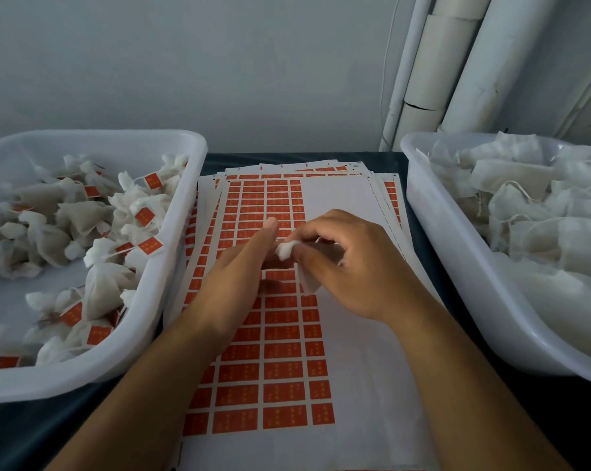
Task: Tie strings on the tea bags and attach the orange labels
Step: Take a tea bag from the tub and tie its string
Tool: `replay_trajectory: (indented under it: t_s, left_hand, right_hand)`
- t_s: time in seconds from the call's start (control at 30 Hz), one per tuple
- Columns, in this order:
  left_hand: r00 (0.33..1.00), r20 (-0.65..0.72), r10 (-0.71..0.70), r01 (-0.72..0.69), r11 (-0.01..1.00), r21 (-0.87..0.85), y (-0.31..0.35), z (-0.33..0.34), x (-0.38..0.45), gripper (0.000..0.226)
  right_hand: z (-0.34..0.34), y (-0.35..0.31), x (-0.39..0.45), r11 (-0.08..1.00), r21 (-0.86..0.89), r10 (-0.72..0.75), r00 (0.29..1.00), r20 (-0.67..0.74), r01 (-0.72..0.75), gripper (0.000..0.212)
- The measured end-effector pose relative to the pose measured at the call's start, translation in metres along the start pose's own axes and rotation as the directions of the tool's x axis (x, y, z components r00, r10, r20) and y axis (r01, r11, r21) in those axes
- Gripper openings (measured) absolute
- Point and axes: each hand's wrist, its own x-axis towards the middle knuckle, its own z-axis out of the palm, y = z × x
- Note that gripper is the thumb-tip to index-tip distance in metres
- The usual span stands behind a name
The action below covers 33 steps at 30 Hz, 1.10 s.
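Bags [66, 232] already labelled filled my left tub [172, 266]; many waited untied at right [542, 212]; my right hand [352, 263] pinched one bag [285, 250], my left hand [239, 266] lay straight-fingered beside it over the labels [280, 348].

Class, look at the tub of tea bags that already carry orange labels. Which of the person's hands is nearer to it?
Left. The left hand lies over the label sheets just beside the tub of labelled tea bags; the right hand, holding a tea bag, is further off.
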Motion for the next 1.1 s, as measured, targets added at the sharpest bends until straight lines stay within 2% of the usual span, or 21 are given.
replay_trajectory:
  t_s: [0.13, 0.23, 0.43, 0.57, 0.77, 0.87, 0.97, 1.1]
  left_hand:
    - [0.984, 0.068, 0.163, -0.168, 0.983, 0.077, 0.003, 0.004, -0.001, 0.043]
    - [0.956, 0.089, 0.279, -0.287, 0.953, 0.096, 0.002, 0.007, 0.002, 0.038]
    - [0.940, -0.005, 0.342, -0.342, 0.939, 0.039, 0.000, 0.015, 0.001, 0.036]
    - [0.951, -0.011, 0.308, -0.307, 0.947, -0.092, -0.002, 0.015, 0.001, 0.034]
    - [0.961, 0.197, 0.193, -0.121, 0.938, -0.326, -0.002, -0.005, 0.001, 0.034]
    - [0.956, 0.239, 0.167, -0.074, 0.931, -0.357, -0.002, -0.009, 0.001, 0.033]
    - [0.966, 0.158, 0.206, -0.147, 0.936, -0.320, 0.001, -0.004, -0.002, 0.033]
    - [0.943, -0.005, 0.334, -0.329, 0.927, -0.179, 0.006, 0.003, -0.006, 0.025]
  right_hand:
    - [-0.003, 0.002, 0.002, 0.999, 0.042, 0.024, 1.000, -0.006, -0.024, 0.007]
    - [-0.005, 0.003, 0.004, 0.997, 0.056, 0.057, 0.998, 0.005, -0.057, 0.008]
    - [-0.004, 0.001, 0.005, 0.977, 0.170, 0.120, 0.992, 0.043, -0.125, 0.014]
    - [-0.005, 0.000, 0.005, 0.954, 0.274, 0.113, 0.993, 0.047, -0.121, 0.015]
    - [-0.008, -0.003, 0.003, 0.953, 0.300, -0.040, 0.999, 0.003, 0.037, 0.013]
    - [-0.008, -0.003, 0.002, 0.954, 0.286, -0.089, 0.996, -0.008, 0.088, 0.012]
    - [-0.008, -0.002, 0.003, 0.944, 0.319, -0.077, 0.997, -0.016, 0.078, 0.014]
    - [-0.007, -0.001, 0.003, 0.927, 0.373, -0.013, 0.999, -0.052, 0.031, 0.017]
